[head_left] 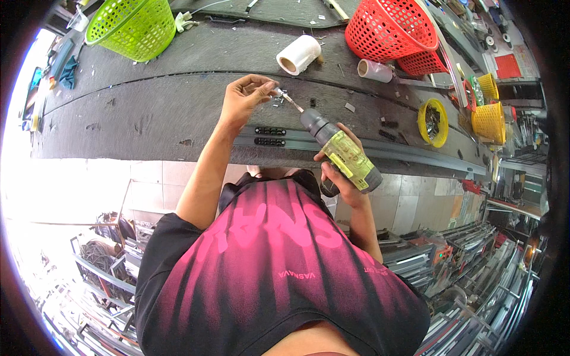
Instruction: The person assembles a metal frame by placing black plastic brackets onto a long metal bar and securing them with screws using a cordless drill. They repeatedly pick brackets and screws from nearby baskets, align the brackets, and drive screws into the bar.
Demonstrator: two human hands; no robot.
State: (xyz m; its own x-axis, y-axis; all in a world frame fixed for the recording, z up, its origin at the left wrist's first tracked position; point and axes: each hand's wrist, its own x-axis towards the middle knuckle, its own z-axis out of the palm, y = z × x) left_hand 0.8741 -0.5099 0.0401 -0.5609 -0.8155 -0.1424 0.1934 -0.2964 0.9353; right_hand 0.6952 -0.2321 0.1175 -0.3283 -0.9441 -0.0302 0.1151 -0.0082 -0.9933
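Observation:
My right hand (339,172) grips a yellow-green and grey cordless drill (341,151), its bit (292,102) pointing up-left over the workbench. My left hand (246,95) pinches a small screw (278,92) against the tip of the bit. Below the hands a long grey metal profile (415,153) lies along the near edge of the dark bench (148,113), with two black slotted plates (270,136) set in it. A few small screws (278,102) lie scattered on the bench just under the bit.
A green basket (133,25) stands at the far left, red baskets (398,32) at the far right. Two tape rolls (298,54) lie between them. A yellow bowl of dark parts (432,122) and yellow baskets (488,121) sit right. Metal profiles are stacked on the floor (475,279).

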